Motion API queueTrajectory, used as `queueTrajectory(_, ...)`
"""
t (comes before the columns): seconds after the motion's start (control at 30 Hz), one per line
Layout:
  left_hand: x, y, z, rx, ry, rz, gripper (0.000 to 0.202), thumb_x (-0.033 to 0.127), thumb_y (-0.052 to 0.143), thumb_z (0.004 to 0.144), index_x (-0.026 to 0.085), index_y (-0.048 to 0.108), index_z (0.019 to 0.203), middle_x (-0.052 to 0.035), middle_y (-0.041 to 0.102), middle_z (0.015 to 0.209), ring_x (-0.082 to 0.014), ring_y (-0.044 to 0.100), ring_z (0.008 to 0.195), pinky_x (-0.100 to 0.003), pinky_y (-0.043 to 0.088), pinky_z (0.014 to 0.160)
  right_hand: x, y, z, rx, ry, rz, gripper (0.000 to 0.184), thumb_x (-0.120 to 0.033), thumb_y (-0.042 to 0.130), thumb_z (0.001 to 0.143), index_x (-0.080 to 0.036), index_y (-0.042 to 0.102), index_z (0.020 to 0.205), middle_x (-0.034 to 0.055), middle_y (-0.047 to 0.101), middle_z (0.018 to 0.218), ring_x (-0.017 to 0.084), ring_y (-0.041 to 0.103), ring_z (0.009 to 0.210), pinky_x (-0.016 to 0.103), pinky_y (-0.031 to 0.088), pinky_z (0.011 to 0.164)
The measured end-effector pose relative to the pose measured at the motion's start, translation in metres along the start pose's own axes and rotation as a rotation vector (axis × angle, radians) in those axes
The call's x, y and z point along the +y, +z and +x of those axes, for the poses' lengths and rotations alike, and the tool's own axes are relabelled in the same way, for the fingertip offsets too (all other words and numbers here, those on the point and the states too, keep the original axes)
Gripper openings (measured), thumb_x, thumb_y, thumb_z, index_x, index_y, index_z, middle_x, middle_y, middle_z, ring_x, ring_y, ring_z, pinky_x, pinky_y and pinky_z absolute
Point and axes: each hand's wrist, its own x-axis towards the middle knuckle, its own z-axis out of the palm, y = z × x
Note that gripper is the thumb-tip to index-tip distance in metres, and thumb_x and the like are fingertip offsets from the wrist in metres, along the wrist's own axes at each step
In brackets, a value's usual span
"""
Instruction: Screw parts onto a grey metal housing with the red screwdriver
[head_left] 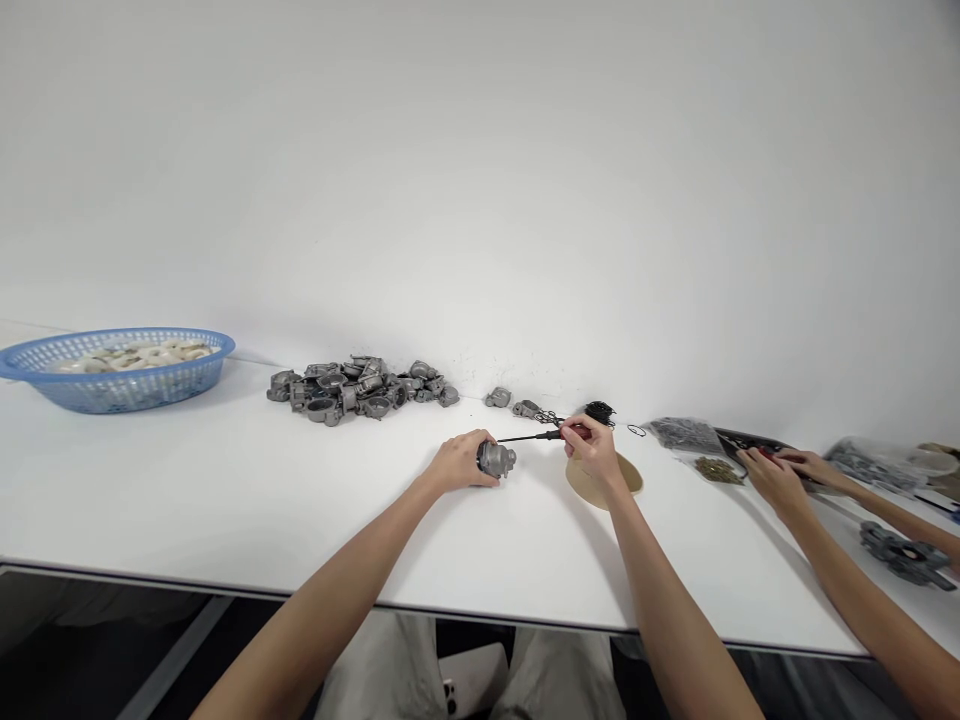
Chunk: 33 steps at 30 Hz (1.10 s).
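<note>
My left hand [459, 463] is closed around a small grey metal fitting [496, 459] that rests on the white table [225, 500]. My right hand [592, 445] grips a thin screwdriver [529, 437] with a dark shaft, its tip pointing left toward the fitting. A round tan dish [626, 478] lies under and just right of my right hand. Black rubber rings [600, 410] sit in a small clump just behind that hand.
A pile of grey metal fittings [360, 388] lies at the back centre, with two loose ones [510, 402] nearer. A blue basket [116, 368] of pale parts stands far left. At the right, another person's hands [776, 472] work beside bags of small parts [686, 433].
</note>
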Motion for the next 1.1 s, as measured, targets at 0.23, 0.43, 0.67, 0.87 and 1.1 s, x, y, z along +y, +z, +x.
queueTrajectory(0.23,-0.001,0.002,0.001,0.002,0.015,-0.009,0.057,0.041,0.087,0.064,0.031,0.058,0.113,0.0033,0.068,0.117,-0.0262,0.064,0.106,-0.034,0.047,0.085,-0.008,0.005,-0.003,-0.041,0.0,-0.07,0.024,-0.04,0.072,0.085,-0.017,0.066,0.087,0.001,0.056,0.066,0.012,0.053,0.056,0.025,0.04,0.053)
queueTrajectory(0.43,-0.002,0.003,0.0,-0.007,0.012,-0.023,0.058,0.04,0.087,0.064,0.03,0.059,0.114,0.0024,0.068,0.117,-0.0255,0.064,0.105,-0.034,0.048,0.085,0.0,0.0,0.0,0.027,0.013,0.004,0.026,-0.04,0.075,0.08,-0.016,0.066,0.083,0.001,0.056,0.066,0.011,0.048,0.052,0.025,0.036,0.048)
queueTrajectory(0.67,-0.002,0.003,0.001,-0.002,0.01,-0.031,0.058,0.041,0.086,0.064,0.03,0.059,0.115,0.0013,0.068,0.118,-0.0268,0.063,0.107,-0.035,0.049,0.087,-0.004,0.003,-0.002,-0.001,0.04,0.008,0.027,-0.041,0.074,0.081,-0.016,0.065,0.084,0.0007,0.053,0.064,0.011,0.048,0.053,0.024,0.035,0.049)
queueTrajectory(0.87,-0.004,0.004,0.0,0.013,0.02,-0.032,0.059,0.041,0.085,0.064,0.029,0.058,0.116,0.0004,0.068,0.119,-0.0265,0.064,0.106,-0.034,0.05,0.087,-0.012,0.003,-0.005,-0.043,0.002,-0.081,0.024,-0.039,0.07,0.086,-0.017,0.065,0.089,0.0023,0.057,0.073,0.012,0.051,0.058,0.026,0.04,0.054)
queueTrajectory(1.1,-0.004,0.006,0.0,0.049,-0.002,-0.014,0.06,0.043,0.084,0.065,0.027,0.053,0.113,-0.0003,0.067,0.107,-0.0243,0.063,0.096,-0.032,0.048,0.078,-0.017,0.006,-0.007,-0.114,0.01,-0.14,0.025,-0.042,0.067,0.09,-0.018,0.064,0.09,0.0026,0.059,0.077,0.011,0.051,0.06,0.026,0.042,0.057)
